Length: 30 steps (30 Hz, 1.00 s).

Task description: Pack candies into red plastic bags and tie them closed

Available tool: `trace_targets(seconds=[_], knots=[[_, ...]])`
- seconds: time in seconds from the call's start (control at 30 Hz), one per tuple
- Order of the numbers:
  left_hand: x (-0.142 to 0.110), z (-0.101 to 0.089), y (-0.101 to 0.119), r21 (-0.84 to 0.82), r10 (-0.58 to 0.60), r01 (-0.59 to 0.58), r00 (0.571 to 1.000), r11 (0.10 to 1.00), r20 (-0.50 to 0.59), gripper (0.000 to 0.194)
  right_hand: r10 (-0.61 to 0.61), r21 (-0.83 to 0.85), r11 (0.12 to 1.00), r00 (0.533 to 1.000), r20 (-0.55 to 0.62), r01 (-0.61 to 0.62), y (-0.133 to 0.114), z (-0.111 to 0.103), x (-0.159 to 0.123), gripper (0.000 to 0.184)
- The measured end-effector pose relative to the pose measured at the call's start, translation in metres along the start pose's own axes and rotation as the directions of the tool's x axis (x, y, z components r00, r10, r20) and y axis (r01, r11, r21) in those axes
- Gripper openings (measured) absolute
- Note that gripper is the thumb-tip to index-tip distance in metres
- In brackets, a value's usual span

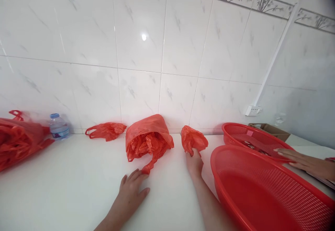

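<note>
My right hand grips the gathered lower end of a crumpled red plastic bag, which puffs out above the fingers near the wall. On the white table my left hand lies palm down, fingers apart. Its fingertips are at the loose tail of a red plastic bag that trails from a larger red bag. That larger bag lies on its side, its mouth facing me, stuffed with crumpled red bags. Whether the fingertips press on the tail, I cannot tell.
To the right stand a red plastic basket and another red basket with small items, where a co-worker's hand reaches in. Behind is a cardboard box. Leftward are a flat red bag, a water bottle and a bulging red bag.
</note>
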<state>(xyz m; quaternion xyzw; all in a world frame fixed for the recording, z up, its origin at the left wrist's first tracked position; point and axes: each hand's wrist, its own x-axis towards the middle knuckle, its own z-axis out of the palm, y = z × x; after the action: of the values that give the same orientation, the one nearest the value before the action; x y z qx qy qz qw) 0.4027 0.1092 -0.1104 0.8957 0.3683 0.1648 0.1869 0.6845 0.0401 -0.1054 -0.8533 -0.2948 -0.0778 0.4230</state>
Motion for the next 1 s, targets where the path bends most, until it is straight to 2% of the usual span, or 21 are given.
trace_targets(seconds=[0.1,0.17,0.2,0.3,0.33,0.37,0.43,0.47,0.53,0.6,0.63,0.7,0.8,0.9,1.0], knots=[[-0.008,0.000,0.007,-0.190,0.123,-0.149,0.982,0.970,-0.145,0.031,-0.092,0.075,0.993,0.996,-0.005,0.092,-0.007,-0.010,-0.037,0.024],[-0.016,0.002,0.015,-0.339,0.126,-0.203,0.964,0.918,-0.236,0.034,-0.265,0.128,0.956,0.964,-0.013,0.264,-0.014,-0.013,-0.064,0.024],[-0.020,0.004,0.019,-0.421,0.097,-0.210,0.956,0.883,-0.276,0.044,-0.384,0.149,0.911,0.923,-0.023,0.383,-0.018,-0.013,-0.078,0.025],[-0.027,0.007,0.030,-0.681,-0.046,-0.227,0.932,0.696,-0.359,0.082,-0.694,0.170,0.708,0.720,-0.008,0.685,-0.027,-0.013,-0.115,0.033],[-0.028,0.006,0.031,-0.752,-0.108,-0.231,0.922,0.617,-0.372,0.084,-0.751,0.169,0.655,0.660,0.034,0.737,-0.030,-0.012,-0.124,0.037],[-0.028,0.004,0.030,-0.810,-0.175,-0.224,0.913,0.542,-0.369,0.078,-0.784,0.171,0.619,0.615,0.084,0.767,-0.032,-0.012,-0.132,0.039],[-0.026,-0.002,0.022,-0.894,-0.327,-0.155,0.893,0.421,-0.309,0.054,-0.794,0.173,0.606,0.578,0.188,0.777,-0.035,-0.011,-0.140,0.039],[-0.024,-0.005,0.016,-0.921,-0.410,-0.108,0.871,0.373,-0.268,0.045,-0.783,0.174,0.618,0.578,0.230,0.767,-0.035,-0.010,-0.141,0.036],[-0.020,-0.011,0.002,-0.957,-0.557,-0.046,0.805,0.286,-0.205,0.040,-0.744,0.170,0.661,0.607,0.279,0.731,-0.035,-0.009,-0.138,0.028],[-0.017,-0.015,-0.012,-0.977,-0.655,-0.059,0.734,0.203,-0.180,0.039,-0.694,0.144,0.711,0.653,0.302,0.689,-0.033,-0.009,-0.131,0.021],[-0.015,-0.016,-0.017,-0.983,-0.679,-0.081,0.713,0.164,-0.172,0.037,-0.671,0.121,0.731,0.675,0.306,0.671,-0.032,-0.010,-0.128,0.019],[-0.013,-0.017,-0.024,-0.988,-0.693,-0.117,0.704,0.105,-0.157,0.034,-0.639,0.078,0.757,0.710,0.297,0.649,-0.031,-0.010,-0.123,0.020],[-0.010,-0.017,-0.029,-0.987,-0.693,-0.137,0.704,0.083,-0.156,0.031,-0.638,0.085,0.765,0.735,0.230,0.638,-0.031,-0.012,-0.119,0.031],[-0.009,-0.020,-0.034,-0.987,-0.738,-0.155,0.662,0.036,-0.130,0.028,-0.593,0.107,0.805,0.795,0.128,0.583,-0.029,-0.012,-0.115,0.033],[-0.007,-0.024,-0.041,-0.986,-0.777,-0.167,0.623,-0.023,-0.087,0.022,-0.523,0.198,0.846,0.841,0.136,0.495,-0.027,-0.012,-0.113,0.037]])
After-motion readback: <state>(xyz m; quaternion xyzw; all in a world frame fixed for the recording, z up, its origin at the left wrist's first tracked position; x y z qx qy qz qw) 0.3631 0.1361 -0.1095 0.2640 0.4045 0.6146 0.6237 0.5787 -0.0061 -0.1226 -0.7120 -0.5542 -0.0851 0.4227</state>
